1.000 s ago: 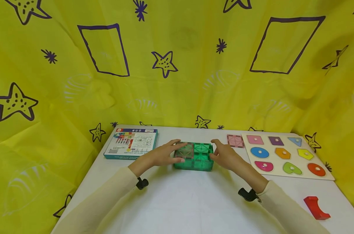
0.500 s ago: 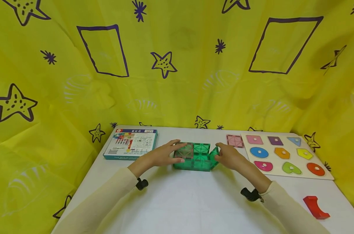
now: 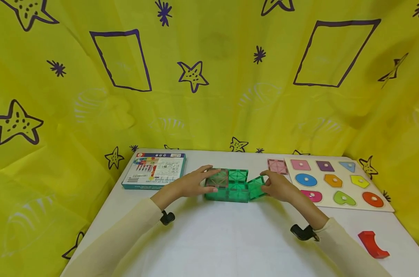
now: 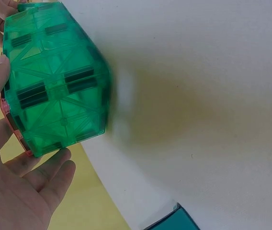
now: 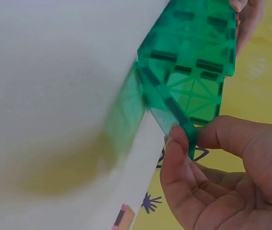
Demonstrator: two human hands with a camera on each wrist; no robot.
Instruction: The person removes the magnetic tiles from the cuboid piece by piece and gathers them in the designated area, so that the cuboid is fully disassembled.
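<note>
A low box shape of green see-through magnetic tiles (image 3: pixel 227 195) sits mid-table. A pinkish square tile (image 3: pixel 219 179) lies on its left top; the right top is uncovered. My left hand (image 3: pixel 192 183) grips the box's left end, thumb on the near side and fingers on top and behind; the left wrist view shows this hand (image 4: pixel 21 191) around the green wall (image 4: pixel 59 96). Between thumb and fingers my right hand (image 3: pixel 280 187) pinches a green square tile (image 3: pixel 256 187) at the right end. That tile (image 5: pixel 162 100) stands swung outward, its inner edge against the box corner.
A pink square tile (image 3: pixel 277 166) lies behind the right hand, beside a wooden shape puzzle board (image 3: pixel 356 196). A flat printed box (image 3: pixel 161 171) lies at the back left. Near the right edge is a red arch block (image 3: pixel 373 245). Yellow patterned cloth (image 3: pixel 220 115) hangs behind.
The right hand has moved right, swinging the green end tile outward from the box's right side. The left hand keeps its hold at the left end.
</note>
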